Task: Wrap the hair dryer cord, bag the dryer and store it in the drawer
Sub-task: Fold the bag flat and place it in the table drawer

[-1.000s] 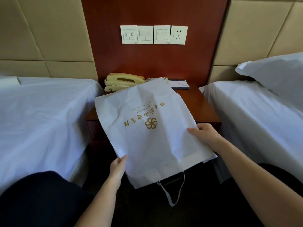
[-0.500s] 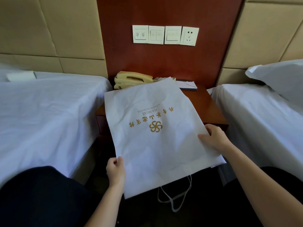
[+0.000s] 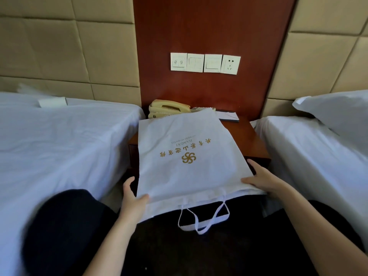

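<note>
A white cloth bag with a gold logo and gold lettering lies over the front of the wooden nightstand. Its open end faces me and its white drawstring hangs down in loops. My left hand pinches the bag's near left corner, thumb on top. My right hand holds the near right corner, fingers spread over the cloth. The hair dryer, its cord and the drawer front are not in sight.
A beige telephone and a notepad sit at the back of the nightstand. White beds flank it left and right, with a pillow on the right one. Wall switches and a socket are above. My dark-clothed knees fill the foreground.
The bag has turned so its open end faces me squarely. Both hands have slid to its near corners. The camera has tilted down and come closer.
</note>
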`<action>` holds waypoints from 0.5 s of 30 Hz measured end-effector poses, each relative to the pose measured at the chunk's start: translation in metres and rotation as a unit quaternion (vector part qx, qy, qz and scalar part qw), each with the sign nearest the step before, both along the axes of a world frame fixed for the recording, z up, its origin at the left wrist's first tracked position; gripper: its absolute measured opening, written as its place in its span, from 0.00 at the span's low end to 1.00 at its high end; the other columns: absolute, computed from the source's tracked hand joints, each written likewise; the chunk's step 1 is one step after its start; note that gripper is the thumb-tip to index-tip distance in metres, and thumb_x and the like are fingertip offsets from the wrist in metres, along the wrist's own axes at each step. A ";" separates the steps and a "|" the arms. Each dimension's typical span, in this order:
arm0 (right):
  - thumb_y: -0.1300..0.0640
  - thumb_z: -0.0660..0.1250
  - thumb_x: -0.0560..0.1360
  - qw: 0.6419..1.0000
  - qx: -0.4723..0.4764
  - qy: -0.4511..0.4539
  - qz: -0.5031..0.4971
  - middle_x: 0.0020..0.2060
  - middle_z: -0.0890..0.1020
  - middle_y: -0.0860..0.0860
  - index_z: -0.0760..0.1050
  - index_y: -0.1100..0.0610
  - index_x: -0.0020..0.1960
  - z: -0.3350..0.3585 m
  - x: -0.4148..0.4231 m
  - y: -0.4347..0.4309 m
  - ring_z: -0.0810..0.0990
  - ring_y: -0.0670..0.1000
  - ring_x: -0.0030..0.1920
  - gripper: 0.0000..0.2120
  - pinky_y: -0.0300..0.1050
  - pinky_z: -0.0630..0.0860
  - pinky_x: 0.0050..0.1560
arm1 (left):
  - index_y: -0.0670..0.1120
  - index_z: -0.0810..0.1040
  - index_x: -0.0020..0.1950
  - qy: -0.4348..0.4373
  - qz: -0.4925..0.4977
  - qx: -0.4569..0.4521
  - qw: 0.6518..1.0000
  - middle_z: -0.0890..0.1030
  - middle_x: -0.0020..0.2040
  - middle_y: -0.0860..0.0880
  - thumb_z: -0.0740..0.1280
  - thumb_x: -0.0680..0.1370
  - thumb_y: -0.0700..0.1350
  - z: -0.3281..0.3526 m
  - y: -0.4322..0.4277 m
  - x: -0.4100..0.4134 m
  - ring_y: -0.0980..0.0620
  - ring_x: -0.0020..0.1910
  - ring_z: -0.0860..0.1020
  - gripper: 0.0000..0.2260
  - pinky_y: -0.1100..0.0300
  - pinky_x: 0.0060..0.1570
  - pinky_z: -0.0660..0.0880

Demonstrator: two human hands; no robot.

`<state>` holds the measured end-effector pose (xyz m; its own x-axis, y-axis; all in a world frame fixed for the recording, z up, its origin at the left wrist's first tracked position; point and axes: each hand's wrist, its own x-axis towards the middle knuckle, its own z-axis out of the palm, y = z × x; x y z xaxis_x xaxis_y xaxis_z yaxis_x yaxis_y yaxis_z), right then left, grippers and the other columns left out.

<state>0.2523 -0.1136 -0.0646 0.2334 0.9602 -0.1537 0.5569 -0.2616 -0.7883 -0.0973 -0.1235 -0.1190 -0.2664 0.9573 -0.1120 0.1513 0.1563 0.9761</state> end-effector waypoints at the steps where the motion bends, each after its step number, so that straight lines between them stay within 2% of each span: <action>1: 0.65 0.69 0.73 1.000 0.004 0.015 0.003 0.71 0.68 0.56 0.52 0.55 0.77 0.007 0.000 0.000 0.71 0.56 0.67 0.39 0.44 0.68 0.63 | 0.50 0.65 0.70 -0.007 -0.010 -0.006 1.000 0.71 0.65 0.42 0.63 0.76 0.34 0.007 0.002 -0.005 0.43 0.56 0.75 0.24 0.50 0.52 0.76; 2: 0.66 0.67 0.74 0.999 0.012 0.051 0.004 0.71 0.67 0.55 0.52 0.54 0.77 0.016 0.000 -0.001 0.70 0.56 0.68 0.37 0.44 0.67 0.62 | 0.48 0.71 0.64 -0.033 -0.023 -0.015 0.999 0.74 0.60 0.41 0.61 0.77 0.34 0.016 0.004 -0.008 0.45 0.46 0.77 0.18 0.54 0.41 0.77; 4: 0.65 0.63 0.77 0.988 0.027 0.149 0.000 0.72 0.65 0.53 0.55 0.50 0.76 0.036 -0.006 -0.002 0.67 0.56 0.70 0.32 0.47 0.66 0.66 | 0.43 0.78 0.50 -0.114 -0.046 -0.032 0.992 0.76 0.46 0.39 0.58 0.78 0.33 0.036 0.008 -0.012 0.51 0.27 0.73 0.11 0.64 0.23 0.70; 6: 0.66 0.59 0.79 0.969 0.061 0.239 -0.007 0.72 0.64 0.52 0.58 0.50 0.75 0.053 -0.012 -0.002 0.66 0.57 0.71 0.28 0.43 0.70 0.64 | 0.38 0.79 0.40 -0.229 -0.044 -0.023 0.972 0.75 0.34 0.40 0.58 0.78 0.31 0.058 0.014 -0.015 0.55 0.17 0.69 0.12 0.69 0.17 0.65; 7: 0.68 0.58 0.79 0.954 0.082 0.288 -0.022 0.70 0.66 0.53 0.60 0.53 0.74 0.063 -0.019 -0.003 0.69 0.56 0.68 0.26 0.36 0.74 0.56 | 0.36 0.79 0.37 -0.307 -0.039 -0.024 0.951 0.74 0.31 0.41 0.58 0.76 0.30 0.070 0.017 -0.017 0.57 0.16 0.70 0.13 0.69 0.16 0.66; 8: 0.69 0.56 0.79 0.935 0.090 0.340 -0.033 0.66 0.71 0.54 0.61 0.58 0.73 0.072 -0.024 -0.001 0.76 0.54 0.61 0.24 0.29 0.76 0.45 | 0.34 0.79 0.34 -0.388 -0.032 -0.026 0.921 0.75 0.30 0.40 0.57 0.74 0.29 0.082 0.023 -0.018 0.56 0.16 0.72 0.14 0.69 0.16 0.68; 9: 0.69 0.54 0.79 0.913 0.090 0.396 -0.035 0.58 0.76 0.55 0.63 0.61 0.72 0.082 -0.029 0.002 0.82 0.51 0.51 0.21 0.27 0.76 0.35 | 0.33 0.79 0.32 -0.448 -0.024 -0.023 0.893 0.77 0.29 0.39 0.56 0.73 0.28 0.093 0.030 -0.018 0.55 0.17 0.75 0.15 0.70 0.17 0.70; 10: 0.67 0.53 0.80 0.890 0.093 0.445 -0.048 0.50 0.81 0.56 0.64 0.64 0.71 0.088 -0.029 0.009 0.84 0.51 0.41 0.19 0.31 0.78 0.30 | 0.33 0.79 0.33 -0.477 -0.017 -0.017 0.878 0.78 0.27 0.39 0.54 0.75 0.28 0.102 0.038 -0.019 0.54 0.18 0.77 0.17 0.70 0.18 0.72; 11: 0.64 0.52 0.81 0.873 0.097 0.472 -0.074 0.43 0.83 0.58 0.64 0.64 0.70 0.095 -0.031 0.017 0.85 0.53 0.36 0.18 0.36 0.79 0.29 | 0.34 0.78 0.38 -0.489 -0.008 -0.009 0.872 0.79 0.25 0.41 0.52 0.78 0.29 0.112 0.045 -0.018 0.53 0.19 0.78 0.17 0.69 0.19 0.73; 13: 0.59 0.51 0.82 0.868 0.095 0.478 -0.098 0.39 0.84 0.61 0.63 0.64 0.70 0.104 -0.035 0.037 0.84 0.57 0.41 0.18 0.43 0.81 0.33 | 0.36 0.73 0.43 -0.511 0.012 0.011 0.859 0.80 0.30 0.39 0.49 0.81 0.32 0.128 0.063 -0.014 0.47 0.29 0.82 0.14 0.66 0.22 0.75; 14: 0.58 0.50 0.82 0.874 0.099 0.466 -0.097 0.38 0.85 0.60 0.64 0.64 0.69 0.109 -0.037 0.046 0.83 0.56 0.44 0.18 0.46 0.81 0.37 | 0.35 0.72 0.43 -0.520 0.019 0.012 0.854 0.80 0.38 0.37 0.48 0.81 0.34 0.134 0.071 -0.013 0.44 0.39 0.81 0.15 0.63 0.27 0.78; 15: 0.57 0.50 0.82 0.884 0.107 0.446 -0.091 0.38 0.85 0.58 0.65 0.64 0.68 0.113 -0.041 0.053 0.82 0.55 0.46 0.18 0.46 0.79 0.41 | 0.35 0.71 0.43 -0.517 0.020 0.017 0.856 0.78 0.45 0.37 0.47 0.81 0.36 0.139 0.079 -0.012 0.43 0.48 0.79 0.15 0.60 0.37 0.80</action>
